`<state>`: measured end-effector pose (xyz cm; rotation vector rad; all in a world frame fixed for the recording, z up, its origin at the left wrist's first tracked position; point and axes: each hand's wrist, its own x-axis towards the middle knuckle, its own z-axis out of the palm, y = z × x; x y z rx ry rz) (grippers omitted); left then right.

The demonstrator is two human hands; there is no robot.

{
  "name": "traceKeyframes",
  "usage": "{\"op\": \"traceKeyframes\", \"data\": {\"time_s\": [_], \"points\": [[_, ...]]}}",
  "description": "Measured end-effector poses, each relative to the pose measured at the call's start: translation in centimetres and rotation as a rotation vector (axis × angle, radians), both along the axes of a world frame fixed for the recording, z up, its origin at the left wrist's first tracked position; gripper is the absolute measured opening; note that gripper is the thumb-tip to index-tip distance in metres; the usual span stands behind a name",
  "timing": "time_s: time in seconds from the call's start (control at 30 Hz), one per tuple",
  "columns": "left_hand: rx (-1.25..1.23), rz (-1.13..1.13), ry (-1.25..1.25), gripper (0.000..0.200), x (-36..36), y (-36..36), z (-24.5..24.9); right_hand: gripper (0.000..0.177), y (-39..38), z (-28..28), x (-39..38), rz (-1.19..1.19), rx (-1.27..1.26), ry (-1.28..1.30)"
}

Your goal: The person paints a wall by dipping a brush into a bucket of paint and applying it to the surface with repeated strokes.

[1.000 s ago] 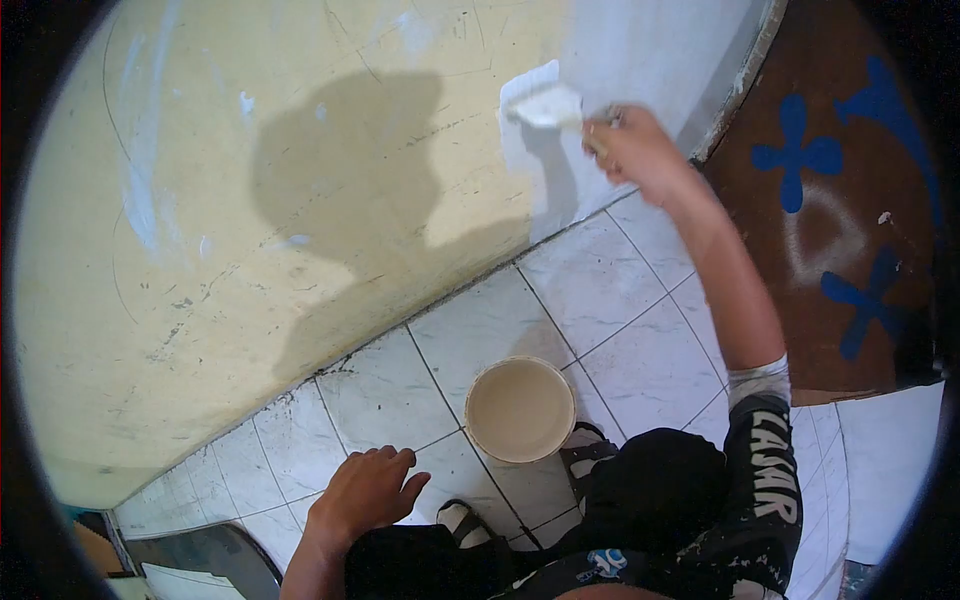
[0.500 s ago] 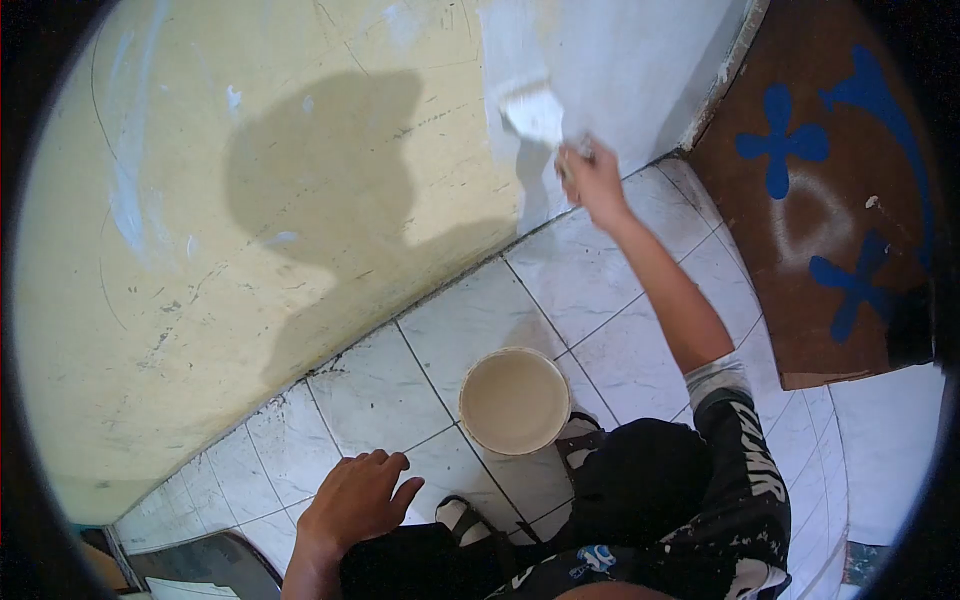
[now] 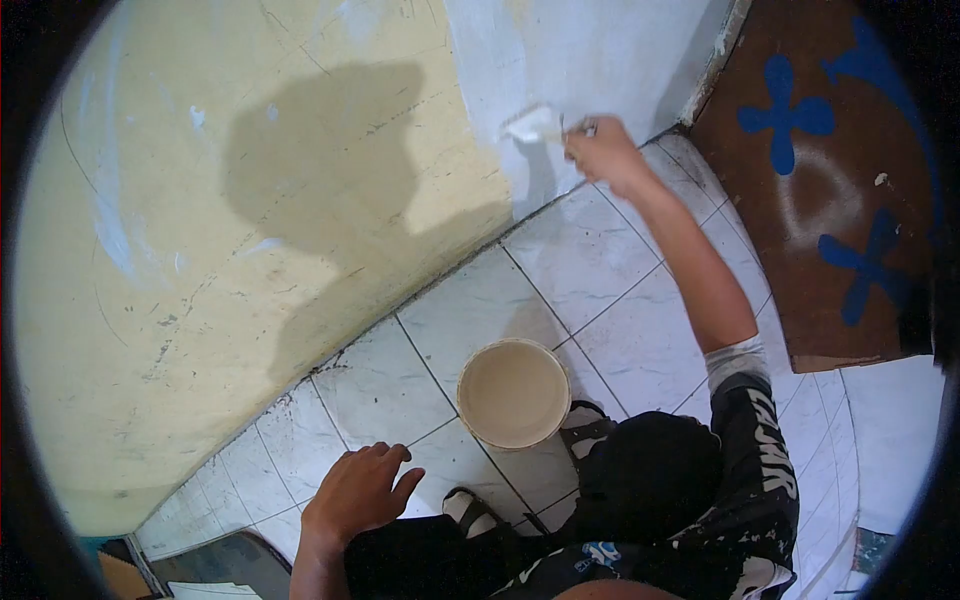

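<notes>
My right hand (image 3: 604, 152) grips the handle of a wide paintbrush (image 3: 535, 124), whose pale bristles touch the white-painted part of the wall (image 3: 590, 50), near its border with the yellow part (image 3: 330, 180). Over my knee, my left hand (image 3: 368, 487) hangs with its thumb apart from the fingers and nothing in it. Between the two hands a round bucket (image 3: 514, 393) stands on the floor in front of my feet, with a pale, cream-coloured inside.
White tiles (image 3: 580, 260) cover the floor along the wall. A brown panel (image 3: 790, 230) with blue shapes stands at the right. At the lower left lies a dark object (image 3: 225, 560) with a white sheet on it. My sandalled feet are beside the bucket.
The brush has moved slightly down, and my right hand has turned and shifted a little to the right. My left hand has hardly moved. The view has shifted slightly.
</notes>
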<state>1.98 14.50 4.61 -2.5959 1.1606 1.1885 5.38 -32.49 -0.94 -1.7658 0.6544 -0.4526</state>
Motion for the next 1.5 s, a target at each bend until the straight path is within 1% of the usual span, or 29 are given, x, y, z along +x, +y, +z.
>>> {"op": "traceKeyframes", "data": {"time_s": [0.07, 0.13, 0.17, 0.23, 0.27, 0.33, 0.37, 0.43, 0.5, 0.57, 0.63, 0.7, 0.73, 0.77, 0.8, 0.83, 0.87, 0.9, 0.97, 1.03, 1.1, 1.23, 1.3, 1.33, 1.4, 1.43, 1.5], "points": [[0.025, 0.024, 0.011, 0.038, 0.0, -0.3, 0.0, 0.02, 0.0, 4.5, -0.2, 0.0, -0.017, -0.041], [0.034, 0.023, 0.014, 0.038, 0.1, -0.4, 0.0, 0.021, 0.2, 7.9, -0.8, 0.024, -0.061, -0.19], [0.035, 0.028, 0.013, 0.038, 0.1, -0.5, 0.0, 0.021, 0.4, 9.4, -1.1, 0.018, -0.054, -0.187], [0.043, 0.028, 0.014, 0.038, 0.2, -0.6, 0.0, 0.022, 0.7, 11.9, -1.6, 0.052, -0.275, -0.42], [0.042, 0.034, 0.014, 0.037, 0.3, -0.7, 0.0, 0.022, 0.8, 12.9, -1.7, 0.047, -0.268, -0.417], [0.05, 0.036, 0.011, 0.037, 0.2, -0.6, 0.0, 0.015, 1.0, 14.2, -1.6, -0.002, -0.061, -0.422], [0.047, 0.042, 0.007, 0.036, 0.2, -0.5, -0.1, 0.015, 0.9, 12.9, -1.0, -0.003, -0.059, -0.42], [0.044, 0.042, 0.008, 0.036, 0.2, -0.5, 0.1, 0.021, 0.6, 6.9, 0.9, -0.054, -0.062, -0.493], [0.038, 0.046, 0.011, 0.036, 0.2, -0.4, 0.1, 0.02, 0.8, 0.3, 2.0, -0.059, 0.116, -0.506], [0.022, 0.044, 0.01, 0.036, 0.2, -0.3, -0.1, 0.019, 0.6, -6.2, 2.2, -0.104, 0.139, -0.408], [-0.009, 0.038, 0.014, 0.036, 0.3, -0.1, -0.4, 0.019, 0.8, -10.4, 1.0, -0.043, 0.209, -0.359], [-0.041, 0.026, 0.012, 0.036, 0.3, 0.0, -0.6, 0.016, 0.5, -13.0, -0.2, -0.043, 0.289, -0.223], [-0.035, 0.028, 0.009, 0.036, 0.3, 0.1, -0.6, 0.016, 0.4, -14.1, -0.9, -0.043, 0.286, -0.227], [-0.031, 0.032, 0.006, 0.036, 0.3, 0.1, -0.7, 0.016, 0.2, -15.1, -1.4, -0.073, 0.258, -0.091], [-0.038, 0.033, 0.0, 0.036, 0.2, 0.0, -0.4, 0.015, 0.3, -15.0, -1.9, -0.1, 0.227, 0.044], [-0.024, 0.033, 0.004, 0.037, 0.1, -0.2, 0.0, 0.015, 0.1, -14.8, -2.1, -0.096, 0.217, 0.034], [-0.013, 0.033, 0.006, 0.037, 0.1, -0.3, 0.2, 0.016, -0.1, -14.5, -2.2, -0.096, 0.215, 0.139], [-0.026, 0.037, -0.003, 0.037, 0.1, -0.3, 0.1, 0.017, -0.2, -14.1, -2.2, -0.097, 0.213, 0.244], [-0.031, 0.016, 0.006, 0.039, 0.0, 0.0, -0.1, 0.019, -0.1, -10.6, -1.8, -0.114, 0.187, 0.201], [-0.022, 0.006, -0.001, 0.04, 0.0, -0.2, -0.2, 0.02, -0.8, -5.8, -0.6, -0.028, 0.08, 0.103], [0.01, -0.007, 0.011, 0.04, -0.1, -0.2, -0.2, 0.021, -0.9, -0.1, 0.0, -0.073, 0.008, 0.065], [0.046, -0.018, 0.029, 0.041, -0.1, -0.3, -0.3, 0.022, -0.9, 10.0, -1.0, -0.025, -0.052, -0.138], [0.076, -0.02, 0.036, 0.041, -0.1, -0.5, -0.1, 0.023, -1.6, 12.8, -0.9, 0.015, -0.08, -0.3], [0.078, -0.024, 0.034, 0.041, -0.1, -0.5, -0.1, 0.023, -2.1, 14.0, -1.3, 0.011, -0.078, -0.301], [0.066, -0.02, 0.027, 0.041, 0.0, -0.2, -0.1, 0.023, -2.8, 16.3, -2.2, 0.048, -0.168, -0.324], [0.066, -0.019, 0.027, 0.041, 0.0, -0.2, -0.2, 0.023, -1.9, 17.5, -2.4, 0.05, -0.168, -0.325], [0.062, 0.004, 0.038, 0.041, 0.0, -0.2, -0.2, 0.018, -0.1, 19.0, -2.5, 0.032, -0.103, -0.582]]}}
